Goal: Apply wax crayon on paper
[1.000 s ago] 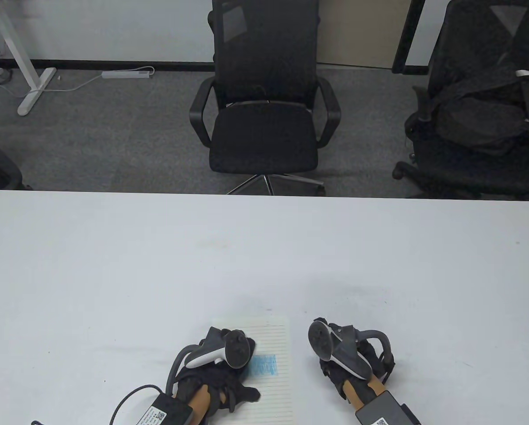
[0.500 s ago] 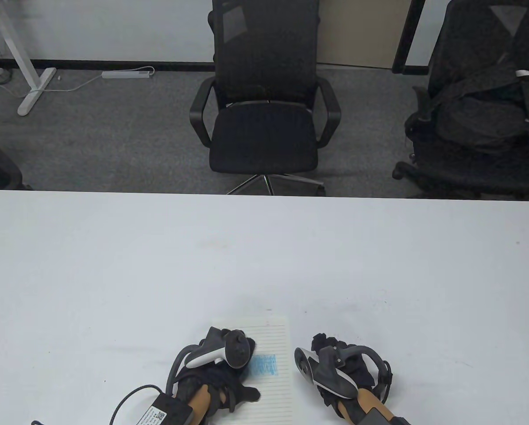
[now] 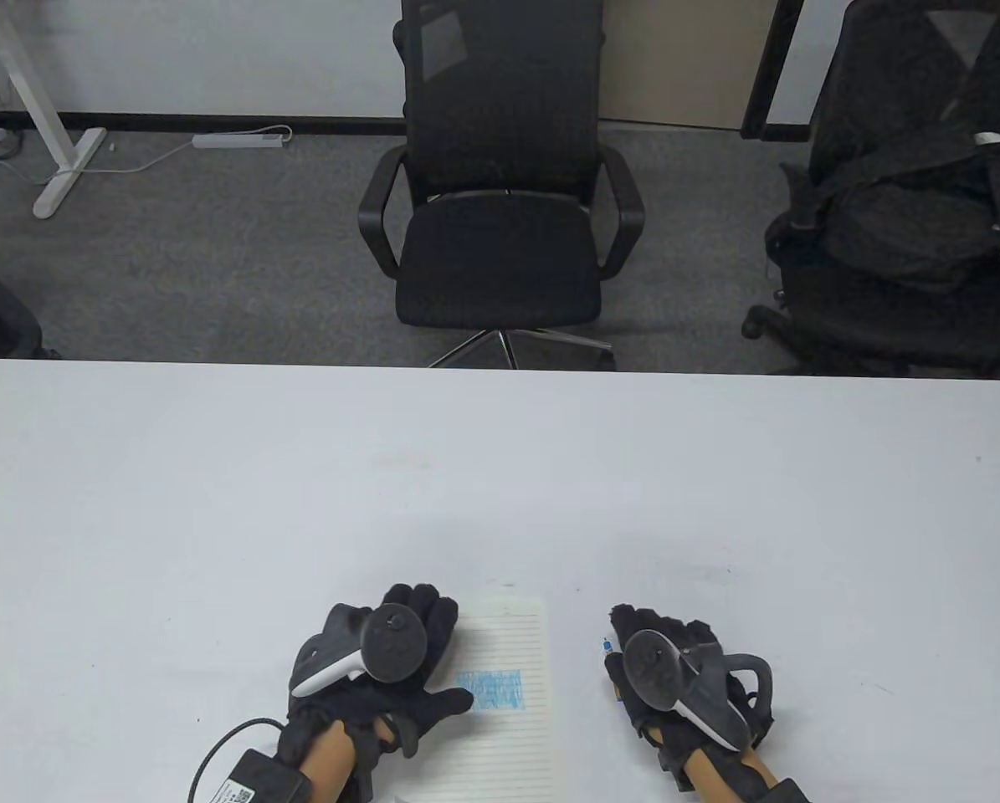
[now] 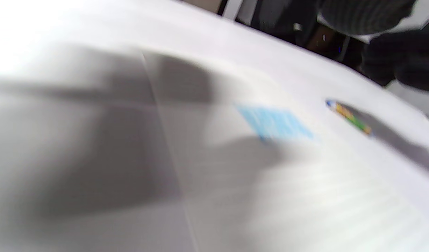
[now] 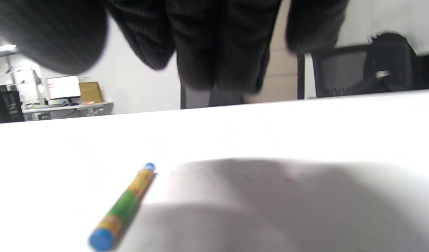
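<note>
A lined sheet of paper (image 3: pixel 512 648) lies near the table's front edge with a blue crayoned patch (image 3: pixel 491 691) on it; the left wrist view shows the patch (image 4: pixel 274 122) blurred. My left hand (image 3: pixel 399 661) lies palm down with straight fingers on the sheet's left part, the thumb pointing at the patch. The crayon (image 5: pixel 125 206), blue-tipped with a green and yellow wrapper, lies loose on the table right of the paper. Only its tip (image 3: pixel 607 645) peeks out beside my right hand (image 3: pixel 675 665), which hovers palm down over it with fingers (image 5: pixel 214 42) relaxed and holding nothing.
The white table (image 3: pixel 500 468) stretches far beyond the hands. A black office chair (image 3: pixel 500 251) stands behind its far edge, and another chair (image 3: pixel 901 251) with a dark bag is at the right.
Both hands have rolled palm down and flattened. The left hand now spreads over the paper. The right hand has shifted right, and the crayon's tip now shows on the table beside it.
</note>
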Demonstrator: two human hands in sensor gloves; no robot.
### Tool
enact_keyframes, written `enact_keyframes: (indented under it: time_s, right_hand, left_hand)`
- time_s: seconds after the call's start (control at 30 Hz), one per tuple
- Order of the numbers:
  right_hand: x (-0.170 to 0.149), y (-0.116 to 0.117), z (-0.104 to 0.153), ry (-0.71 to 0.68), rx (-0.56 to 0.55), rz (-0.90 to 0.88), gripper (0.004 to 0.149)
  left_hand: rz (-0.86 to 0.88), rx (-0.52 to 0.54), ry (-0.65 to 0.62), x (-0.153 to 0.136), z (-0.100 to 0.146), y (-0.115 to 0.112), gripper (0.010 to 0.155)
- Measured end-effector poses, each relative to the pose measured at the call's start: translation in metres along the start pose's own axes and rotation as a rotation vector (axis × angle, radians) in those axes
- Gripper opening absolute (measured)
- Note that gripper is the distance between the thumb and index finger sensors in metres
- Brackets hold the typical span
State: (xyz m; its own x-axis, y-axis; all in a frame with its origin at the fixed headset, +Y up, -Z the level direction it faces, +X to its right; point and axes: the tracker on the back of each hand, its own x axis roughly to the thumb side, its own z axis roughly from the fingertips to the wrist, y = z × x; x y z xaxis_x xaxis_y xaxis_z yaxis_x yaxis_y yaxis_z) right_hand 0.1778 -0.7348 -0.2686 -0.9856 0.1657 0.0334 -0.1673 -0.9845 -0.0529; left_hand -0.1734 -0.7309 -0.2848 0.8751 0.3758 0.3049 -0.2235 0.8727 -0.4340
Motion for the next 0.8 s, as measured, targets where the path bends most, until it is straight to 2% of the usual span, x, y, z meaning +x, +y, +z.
enact_keyframes:
  time_s: [0.1, 0.2, 0.43, 0.8]
  right_hand:
    - [-0.022, -0.002, -0.002, 0.064, 0.020, -0.061, 0.077]
    - [-0.042, -0.003, -0.003, 0.129, 0.056, -0.065, 0.084]
    - [-0.073, -0.001, -0.007, 0.250, 0.083, -0.125, 0.089]
    - [-0.075, -0.001, -0.008, 0.246, 0.125, -0.134, 0.089]
  left_hand:
    - [0.004, 0.171, 0.027, -0.013, 0.012, 0.018, 0.096]
    - [-0.048, 0.256, 0.087, -0.028, 0.017, 0.026, 0.095]
    - [0.036, 0.286, 0.192, -0.063, 0.021, 0.030, 0.096]
    - [0.055, 0.259, 0.231, -0.073, 0.020, 0.028, 0.096]
